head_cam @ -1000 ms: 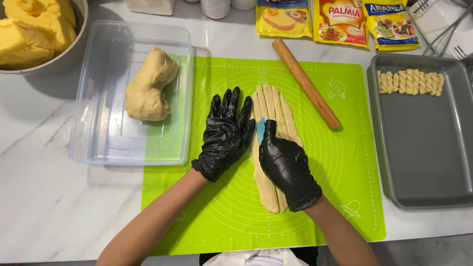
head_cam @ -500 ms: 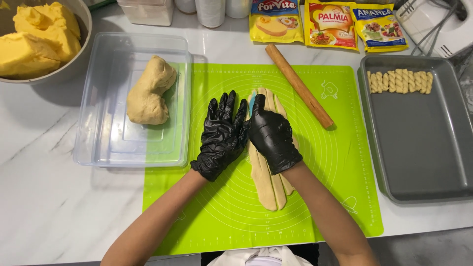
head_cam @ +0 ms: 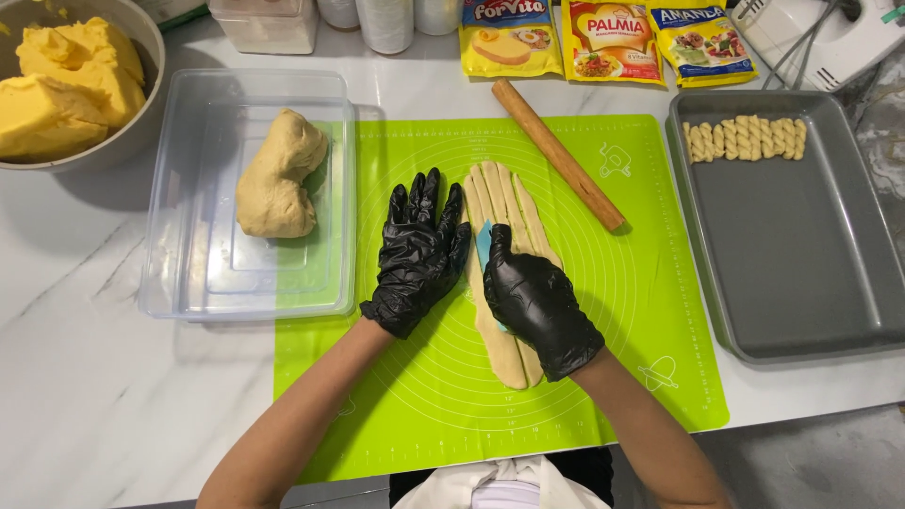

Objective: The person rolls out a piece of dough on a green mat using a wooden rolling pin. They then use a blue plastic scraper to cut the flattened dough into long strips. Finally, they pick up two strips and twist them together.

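Right hand (head_cam: 539, 303), black-gloved, fingers curled shut around a small light-blue plastic scraper (head_cam: 484, 243), blade edge down on a flattened oval sheet of pale yellow dough (head_cam: 504, 203) scored lengthwise into narrow strips. Left hand (head_cam: 418, 253), also black-gloved, fingers spread open and flat, palm down, touching the dough's left edge and gripping nothing. Dough lies in the middle of the lime-green silicone baking mat (head_cam: 650, 311). Judgement: dough soft, light, limp, probably slightly greasy; strips would likely stretch or tear if pulled from one end, so best lifted from underneath near both ends or slid off with the scraper. On the mat's upper right, a brown wooden rolling pin (head_cam: 558, 154), lying diagonal, just beside the dough but apart. Overlapping the mat's left edge, a clear rectangular plastic container (head_cam: 189, 283) with a lump of the same dough (head_cam: 275, 177). Right of the mat, a grey metal baking tray (head_cam: 801, 254) with a row of twisted dough pieces (head_cam: 745, 139) along its far end. Beyond the mat's far-left corner, a metal bowl (head_cam: 151, 90) of yellow butter blocks (head_cam: 66, 90).
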